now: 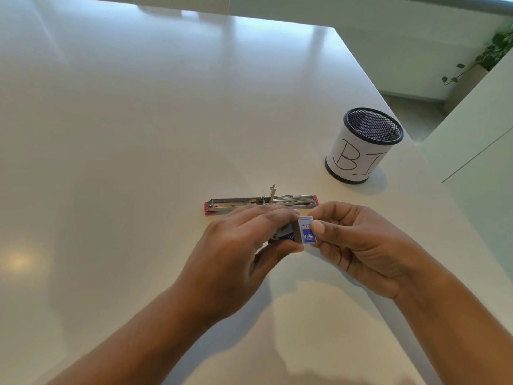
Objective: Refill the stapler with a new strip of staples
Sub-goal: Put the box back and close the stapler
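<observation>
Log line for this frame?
staple box: in both hands | left hand: grips it | right hand: pinches its end | stapler: open flat on table

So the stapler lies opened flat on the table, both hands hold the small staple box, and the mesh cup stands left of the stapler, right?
Not quite: the head view shows the mesh cup to the right of the stapler, and farther back. The rest holds.
</observation>
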`<state>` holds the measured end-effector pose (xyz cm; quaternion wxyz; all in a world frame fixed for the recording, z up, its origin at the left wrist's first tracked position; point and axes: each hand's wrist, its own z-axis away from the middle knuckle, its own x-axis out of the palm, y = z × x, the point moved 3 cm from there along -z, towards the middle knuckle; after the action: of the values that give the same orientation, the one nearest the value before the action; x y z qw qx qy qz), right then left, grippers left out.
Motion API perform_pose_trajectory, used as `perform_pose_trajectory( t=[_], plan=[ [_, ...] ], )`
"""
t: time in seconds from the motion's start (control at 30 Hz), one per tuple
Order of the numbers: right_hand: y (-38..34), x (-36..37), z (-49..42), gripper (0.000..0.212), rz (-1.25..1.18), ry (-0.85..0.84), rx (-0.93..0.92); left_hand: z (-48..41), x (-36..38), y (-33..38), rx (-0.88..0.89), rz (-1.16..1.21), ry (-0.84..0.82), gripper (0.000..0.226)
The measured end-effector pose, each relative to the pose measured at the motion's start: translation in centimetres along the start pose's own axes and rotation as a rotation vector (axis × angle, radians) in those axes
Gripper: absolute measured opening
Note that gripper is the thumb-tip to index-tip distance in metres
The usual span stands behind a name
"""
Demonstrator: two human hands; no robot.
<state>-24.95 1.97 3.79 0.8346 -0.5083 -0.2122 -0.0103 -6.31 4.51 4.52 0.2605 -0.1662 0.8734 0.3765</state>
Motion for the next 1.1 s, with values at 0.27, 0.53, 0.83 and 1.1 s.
perform_pose_trajectory(
  t=[0.27,0.53,0.83,1.1],
  plan=[
    [-1.0,0.3,0.1,0.038,0.284,0.024,-0.270,-0.1,-0.3,-0.5,-0.087,0.089,0.060,0.029],
    [-2.7,1.4,0.8,0.026,0.869,0.004,-0.660,-0.2,-0.6,-0.7,-0.127,0.055,0.067,0.029],
    [-7.8,1.0,-3.3,0.018,0.843,0.315,-0.826,-0.6,-1.9,-1.4,-0.220,0.032,0.232,0.026],
    [-6.8,2.1,-13.1,0.022,1.155,0.367,-0.708,-0.3,-0.6,-1.5,-0.288,-0.017,0.028,0.031]
  ],
)
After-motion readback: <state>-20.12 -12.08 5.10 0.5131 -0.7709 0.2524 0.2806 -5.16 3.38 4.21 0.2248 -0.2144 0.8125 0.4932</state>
